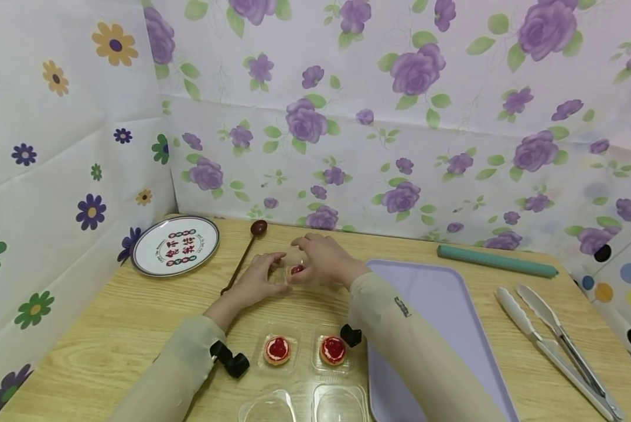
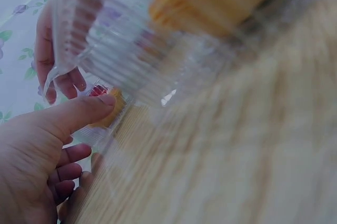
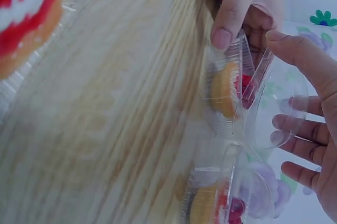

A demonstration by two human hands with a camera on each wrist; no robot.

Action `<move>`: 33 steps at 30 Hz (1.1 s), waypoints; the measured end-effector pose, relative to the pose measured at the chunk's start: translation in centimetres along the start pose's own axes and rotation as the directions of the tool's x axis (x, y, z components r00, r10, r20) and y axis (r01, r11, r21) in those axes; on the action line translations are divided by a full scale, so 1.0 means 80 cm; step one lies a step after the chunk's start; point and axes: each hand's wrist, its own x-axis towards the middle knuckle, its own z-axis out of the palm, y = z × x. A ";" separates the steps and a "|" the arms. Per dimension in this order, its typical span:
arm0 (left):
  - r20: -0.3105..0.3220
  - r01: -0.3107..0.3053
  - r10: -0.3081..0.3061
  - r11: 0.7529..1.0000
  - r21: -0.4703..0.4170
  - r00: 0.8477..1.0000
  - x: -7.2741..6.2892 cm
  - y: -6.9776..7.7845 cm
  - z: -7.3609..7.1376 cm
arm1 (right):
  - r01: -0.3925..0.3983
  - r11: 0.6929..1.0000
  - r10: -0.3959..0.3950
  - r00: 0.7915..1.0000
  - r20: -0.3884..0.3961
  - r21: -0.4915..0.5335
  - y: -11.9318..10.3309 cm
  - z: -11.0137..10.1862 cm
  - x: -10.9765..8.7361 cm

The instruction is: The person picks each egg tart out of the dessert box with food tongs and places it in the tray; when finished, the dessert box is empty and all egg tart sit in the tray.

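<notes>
Between my hands, at the back of the wooden table, sits a small clear plastic box with a red-topped tart [image 3: 227, 89] in it. My left hand [image 1: 254, 280] holds the box's left side, thumb [image 2: 87, 112] in front and fingers behind. My right hand [image 1: 326, 258] pinches the clear lid [image 3: 271, 105] by its edge, thumb on one side and fingertips on the other. That lid stands tilted up over the tart. Another boxed tart [image 3: 205, 205] is beside it, mostly hidden under my right wrist in the head view.
Nearer me are two boxed tarts, left [image 1: 277, 350] and right [image 1: 333, 350], with clear lids [image 1: 340, 404] before them. A lilac tray [image 1: 426, 281] lies right, beyond it tongs [image 1: 558, 346] and a green rod [image 1: 497, 262]. A plate [image 1: 175, 246] and brown spoon [image 1: 244, 255] lie left.
</notes>
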 end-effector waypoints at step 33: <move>-0.038 -0.239 0.236 0.962 -0.129 0.971 0.000 0.036 -0.021 | 0.128 0.931 -0.042 0.968 -0.249 0.342 0.010 -0.025 -0.073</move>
